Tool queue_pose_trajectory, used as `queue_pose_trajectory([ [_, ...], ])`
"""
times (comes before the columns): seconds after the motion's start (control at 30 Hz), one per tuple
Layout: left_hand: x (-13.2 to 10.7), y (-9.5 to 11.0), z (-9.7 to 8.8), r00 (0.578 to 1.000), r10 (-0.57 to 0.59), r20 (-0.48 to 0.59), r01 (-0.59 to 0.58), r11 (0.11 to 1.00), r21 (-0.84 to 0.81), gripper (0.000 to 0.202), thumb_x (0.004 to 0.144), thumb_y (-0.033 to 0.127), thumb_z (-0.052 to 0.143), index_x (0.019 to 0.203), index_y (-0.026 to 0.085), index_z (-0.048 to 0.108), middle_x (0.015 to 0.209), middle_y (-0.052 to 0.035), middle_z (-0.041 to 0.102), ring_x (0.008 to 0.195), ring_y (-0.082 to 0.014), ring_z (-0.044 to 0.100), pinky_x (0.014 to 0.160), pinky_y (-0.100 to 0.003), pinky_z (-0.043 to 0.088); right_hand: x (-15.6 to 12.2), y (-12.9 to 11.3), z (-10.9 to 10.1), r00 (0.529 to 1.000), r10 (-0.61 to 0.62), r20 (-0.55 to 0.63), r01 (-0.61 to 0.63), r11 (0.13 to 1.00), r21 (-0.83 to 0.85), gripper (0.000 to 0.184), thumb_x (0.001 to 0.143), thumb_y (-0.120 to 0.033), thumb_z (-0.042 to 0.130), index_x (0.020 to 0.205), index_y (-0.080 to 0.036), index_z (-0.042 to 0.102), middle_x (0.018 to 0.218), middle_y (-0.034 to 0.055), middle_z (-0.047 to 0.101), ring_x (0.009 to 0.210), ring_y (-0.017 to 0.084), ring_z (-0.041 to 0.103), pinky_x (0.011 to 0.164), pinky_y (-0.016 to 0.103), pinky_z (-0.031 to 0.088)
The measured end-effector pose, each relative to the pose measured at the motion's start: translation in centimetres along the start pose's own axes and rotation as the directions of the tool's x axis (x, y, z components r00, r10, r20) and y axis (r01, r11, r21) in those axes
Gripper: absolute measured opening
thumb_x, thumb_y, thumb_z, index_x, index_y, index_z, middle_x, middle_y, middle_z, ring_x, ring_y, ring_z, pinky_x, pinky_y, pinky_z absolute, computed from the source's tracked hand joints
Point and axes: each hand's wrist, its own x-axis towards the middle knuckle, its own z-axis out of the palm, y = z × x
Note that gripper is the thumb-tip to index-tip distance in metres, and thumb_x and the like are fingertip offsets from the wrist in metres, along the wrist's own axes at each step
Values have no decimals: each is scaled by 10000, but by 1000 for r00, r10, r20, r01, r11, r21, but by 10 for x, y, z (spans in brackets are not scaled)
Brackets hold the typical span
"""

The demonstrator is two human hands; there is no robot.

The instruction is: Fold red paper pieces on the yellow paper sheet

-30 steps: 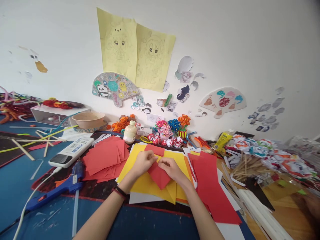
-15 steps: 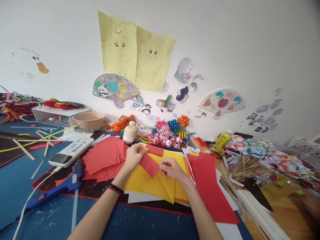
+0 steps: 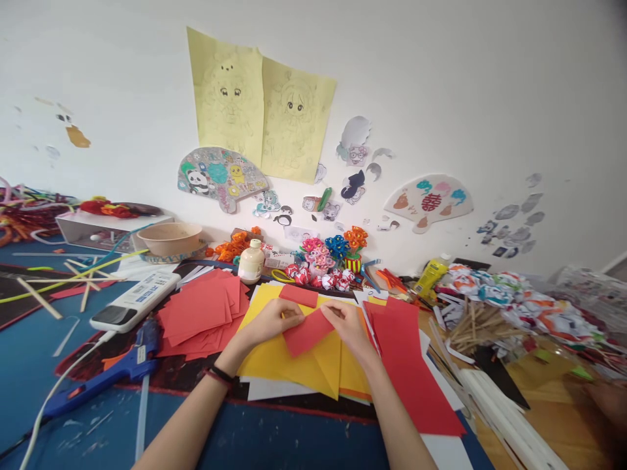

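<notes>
Both my hands hold one folded piece of red paper point(image 3: 307, 333) over a stack of yellow sheets point(image 3: 313, 362). My left hand point(image 3: 272, 321) pinches its left end, fingers closed on it. My right hand point(image 3: 349, 322) grips the right end from above, fingers bent onto the paper. A small red paper rectangle point(image 3: 298, 295) lies flat just beyond my hands. A pile of red paper squares point(image 3: 203, 310) sits to the left of my left hand, and long red sheets point(image 3: 409, 362) lie to the right of my right hand.
A blue glue gun point(image 3: 105, 375) with a white cord and a white remote point(image 3: 134, 300) lie at the left. A glue bottle point(image 3: 251, 261), paper flowers point(image 3: 333, 251) and a bowl point(image 3: 169, 238) stand by the wall. Wooden sticks point(image 3: 477, 326) and crumpled printed paper point(image 3: 514, 300) crowd the right.
The red paper has turned: it pointed toward me a second ago, then slanted left, and lies as a narrower strip slanting up to the right. Both hands have shifted along its ends.
</notes>
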Motion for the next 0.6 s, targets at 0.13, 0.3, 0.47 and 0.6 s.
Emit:
queue_pose_trajectory([
  [0.13, 0, 11, 13, 1000, 16, -19, -16, 1000, 8, 217, 805, 306, 508, 720, 146, 627, 676, -15, 623, 611, -124, 508, 567, -223, 379, -1, 4, 6, 1000, 6, -19, -6, 1000, -8, 224, 807, -358, 584, 724, -184, 699, 760, 42, 687, 723, 215, 619, 656, 291, 459],
  [0.3, 3, 15, 15, 998, 5, -63, -6, 1000, -25, 181, 774, 247, 483, 651, 149, 573, 626, 10, 558, 580, -103, 457, 534, -210, 330, 0, 8, 5, 996, 1, -92, -2, 1000, -10, 216, 799, -346, 602, 721, -172, 705, 762, 48, 696, 724, 221, 620, 648, 293, 458],
  [0.47, 3, 12, 10, 999, -1, -51, -2, 997, -74, 151, 749, 219, 492, 635, 154, 566, 615, 6, 566, 582, -107, 498, 557, -212, 367, 4, 17, -8, 978, 24, -209, -23, 1000, 6, 186, 781, -327, 625, 771, -168, 721, 809, 64, 714, 776, 235, 630, 702, 315, 470],
  [0.6, 1, 8, 7, 998, -39, -45, 35, 997, -74, 148, 742, 211, 488, 648, 156, 589, 617, -6, 605, 573, -118, 545, 535, -211, 384, 6, 27, -14, 955, 83, -284, -74, 996, 42, 187, 760, -331, 641, 777, -164, 724, 824, 72, 722, 797, 245, 635, 718, 328, 475],
])
